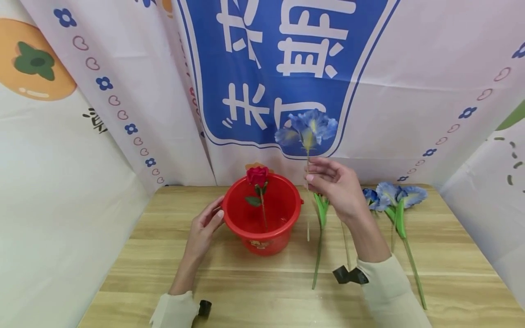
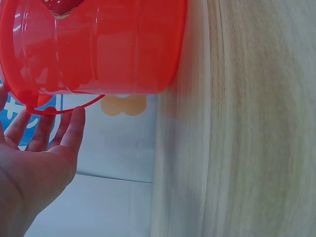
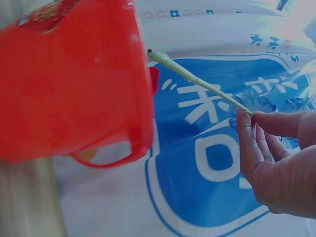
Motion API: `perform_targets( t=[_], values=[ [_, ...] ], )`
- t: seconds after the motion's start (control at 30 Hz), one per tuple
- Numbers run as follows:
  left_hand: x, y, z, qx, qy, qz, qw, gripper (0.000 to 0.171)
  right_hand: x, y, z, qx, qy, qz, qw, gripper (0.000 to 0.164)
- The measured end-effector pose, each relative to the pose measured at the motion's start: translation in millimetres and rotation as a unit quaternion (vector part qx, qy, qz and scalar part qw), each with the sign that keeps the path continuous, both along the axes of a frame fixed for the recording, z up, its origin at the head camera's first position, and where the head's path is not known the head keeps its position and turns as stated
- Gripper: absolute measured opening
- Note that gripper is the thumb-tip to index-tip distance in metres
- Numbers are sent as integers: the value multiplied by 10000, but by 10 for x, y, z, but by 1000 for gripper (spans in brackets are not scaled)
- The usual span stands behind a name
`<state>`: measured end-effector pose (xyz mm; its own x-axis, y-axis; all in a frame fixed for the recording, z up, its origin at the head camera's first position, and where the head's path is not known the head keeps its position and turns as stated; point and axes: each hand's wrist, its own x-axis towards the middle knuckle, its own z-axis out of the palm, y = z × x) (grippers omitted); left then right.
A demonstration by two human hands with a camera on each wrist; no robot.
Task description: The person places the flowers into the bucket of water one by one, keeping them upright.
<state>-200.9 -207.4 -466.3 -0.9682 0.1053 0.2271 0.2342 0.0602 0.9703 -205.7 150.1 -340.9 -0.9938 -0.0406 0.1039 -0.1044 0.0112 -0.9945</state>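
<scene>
My right hand pinches the thin stem of a blue artificial iris between thumb and fingers. The flower is upright, its bare stem end beside the red bucket and apart from it. In the right wrist view the stem slants toward the bucket's rim. At the bucket's left side, my left hand holds it by the rim, thumb in front. Its fingers touch the thin red handle in the left wrist view. A red artificial rose leans inside the bucket, its bloom near the back rim.
Right of the bucket, more blue artificial flowers lie on the wooden table. A green leaf and stem lie partly behind the right hand. A printed cloth hangs along the table's back edge.
</scene>
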Motion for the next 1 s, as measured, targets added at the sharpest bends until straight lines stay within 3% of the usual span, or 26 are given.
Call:
perform_targets(
  t=[0.2, 0.4, 1.0],
  values=[
    [-3, 1, -4, 18, -22, -3, 10000, 49, -68, -127, 173, -105, 242, -20, 9997, 48],
    [-3, -5, -11, 0, -57, 37, 10000, 49, -134, -269, 238, -502, 400, 23, 9979, 47],
    [-10, -3, -24, 12, 120, -35, 9999, 49, -312, -716, 73, -744, 389, 320, 9960, 40]
  ],
)
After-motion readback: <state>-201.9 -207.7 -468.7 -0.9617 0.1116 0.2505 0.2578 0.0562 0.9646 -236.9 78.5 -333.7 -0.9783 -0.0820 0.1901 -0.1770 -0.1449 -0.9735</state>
